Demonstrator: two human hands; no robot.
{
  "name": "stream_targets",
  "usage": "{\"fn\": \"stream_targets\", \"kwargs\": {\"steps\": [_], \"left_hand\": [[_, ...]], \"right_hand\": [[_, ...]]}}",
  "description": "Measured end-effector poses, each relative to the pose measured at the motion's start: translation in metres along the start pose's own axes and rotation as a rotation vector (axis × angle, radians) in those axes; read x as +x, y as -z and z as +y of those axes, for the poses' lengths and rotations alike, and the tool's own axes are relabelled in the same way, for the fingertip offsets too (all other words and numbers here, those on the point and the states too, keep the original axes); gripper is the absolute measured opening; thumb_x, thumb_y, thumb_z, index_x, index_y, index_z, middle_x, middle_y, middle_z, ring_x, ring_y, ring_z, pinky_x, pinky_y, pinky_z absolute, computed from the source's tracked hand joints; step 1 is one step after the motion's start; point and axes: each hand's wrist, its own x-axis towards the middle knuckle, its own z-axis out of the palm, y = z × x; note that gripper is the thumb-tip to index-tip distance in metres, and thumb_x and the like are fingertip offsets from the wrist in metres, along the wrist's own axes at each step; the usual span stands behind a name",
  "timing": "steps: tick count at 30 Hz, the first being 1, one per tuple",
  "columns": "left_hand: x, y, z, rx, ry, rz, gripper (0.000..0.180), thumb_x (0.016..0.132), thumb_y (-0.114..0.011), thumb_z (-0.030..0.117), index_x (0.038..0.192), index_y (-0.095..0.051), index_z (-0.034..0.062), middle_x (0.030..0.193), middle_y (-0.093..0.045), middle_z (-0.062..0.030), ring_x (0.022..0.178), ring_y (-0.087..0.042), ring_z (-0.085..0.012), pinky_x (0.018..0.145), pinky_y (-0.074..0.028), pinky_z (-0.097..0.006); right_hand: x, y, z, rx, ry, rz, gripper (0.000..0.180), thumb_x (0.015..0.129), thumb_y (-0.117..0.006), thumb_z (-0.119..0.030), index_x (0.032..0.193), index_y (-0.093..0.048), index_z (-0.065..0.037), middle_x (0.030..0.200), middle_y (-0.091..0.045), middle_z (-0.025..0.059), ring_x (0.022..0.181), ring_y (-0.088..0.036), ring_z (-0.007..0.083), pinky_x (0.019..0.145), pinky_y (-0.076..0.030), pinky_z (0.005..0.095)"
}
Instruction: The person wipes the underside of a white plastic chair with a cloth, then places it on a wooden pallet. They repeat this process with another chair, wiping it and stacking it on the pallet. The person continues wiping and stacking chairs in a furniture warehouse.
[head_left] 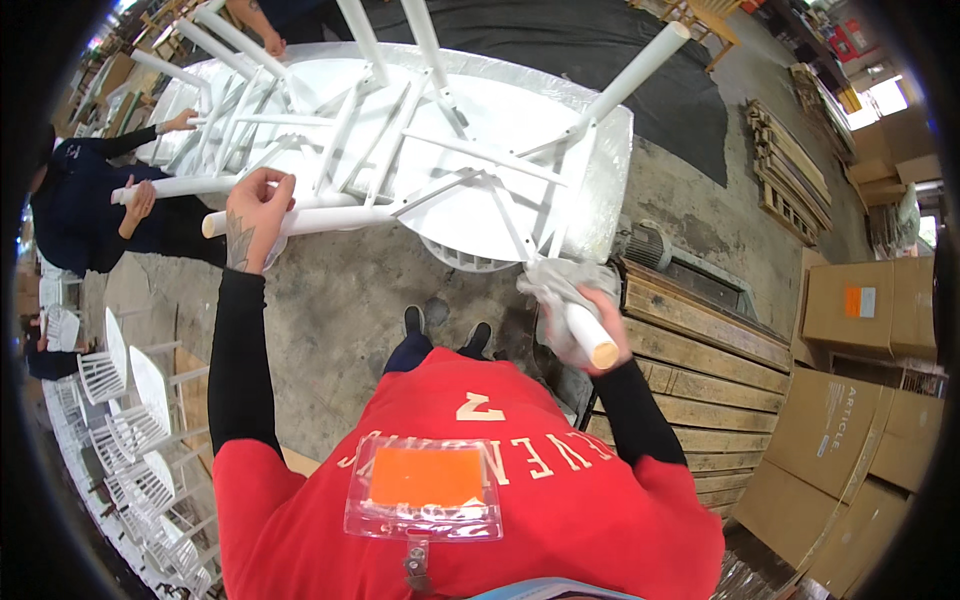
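Note:
White chairs lie upside down, legs up and outward, on a long table padded with bubble wrap. My right hand is closed around a grey-white cloth wrapped about the near right chair leg, whose bare wood end faces me. My left hand is at another white chair leg, fingers curled and tips pinched together. That leg passes behind the hand, and whatever the fingertips hold is hidden. Diagonal metal braces join the legs to the white seat underside.
At the left, a person in dark clothes has hands on the chairs; another person's hand shows at the far side. Finished white chairs line the left. Wooden slats and cardboard boxes stand at the right.

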Motion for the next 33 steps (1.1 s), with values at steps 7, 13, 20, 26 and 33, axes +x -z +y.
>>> {"fn": "stream_targets", "kwargs": {"steps": [7,13,20,26,33], "left_hand": [[0.006,-0.007,-0.004,-0.025,-0.075,-0.051,0.022,0.090,-0.070,0.021,0.090,-0.070,-0.0009,0.065,-0.063,-0.0014,0.059,-0.057,-0.0082,0.059,-0.044,-0.025],[-0.002,0.001,0.002,0.049,-0.054,-0.116,0.018,0.090,-0.070,0.019,0.092,-0.071,0.0011,0.069,-0.063,-0.0017,0.063,-0.057,-0.0084,0.061,-0.045,-0.025],[-0.004,0.011,0.011,-0.007,-0.120,-0.228,0.011,0.090,-0.070,0.013,0.092,-0.069,0.0015,0.075,-0.070,-0.0073,0.070,-0.067,-0.0150,0.069,-0.052,-0.030],[0.000,0.021,0.012,0.090,-0.347,-0.349,0.012,0.085,-0.072,0.008,0.095,-0.068,0.0029,0.072,-0.070,-0.0110,0.067,-0.071,-0.0222,0.066,-0.054,-0.032],[0.002,0.024,0.006,-0.090,-0.388,-0.427,0.012,0.082,-0.073,0.002,0.092,-0.067,-0.0006,0.074,-0.070,-0.0128,0.067,-0.072,-0.0217,0.063,-0.054,-0.031]], "right_hand": [[-0.018,0.105,0.107,0.074,0.294,0.025,0.049,0.100,-0.054,-0.038,0.134,-0.056,-0.003,0.111,-0.066,0.0090,0.095,-0.067,0.0225,0.084,-0.055,0.0364],[0.156,0.061,0.141,-0.988,0.509,0.282,0.062,0.091,-0.059,-0.020,0.147,-0.046,0.002,0.136,-0.059,0.0278,0.132,-0.053,0.0401,0.110,-0.041,0.0416],[0.320,-0.095,0.042,-1.304,1.437,0.956,0.039,0.077,-0.078,-0.021,0.111,-0.069,-0.003,0.133,-0.050,0.0245,0.128,-0.042,0.0458,0.106,-0.035,0.0540],[0.360,-0.109,0.157,-1.527,1.047,0.238,0.047,0.084,-0.073,-0.021,0.124,-0.063,0.002,0.130,-0.060,0.0222,0.123,-0.055,0.0381,0.105,-0.041,0.0535],[0.322,-0.088,0.074,-1.155,1.234,0.749,0.049,0.091,-0.072,-0.027,0.128,-0.061,0.003,0.138,-0.053,0.0213,0.123,-0.057,0.0373,0.101,-0.046,0.0459]]}}
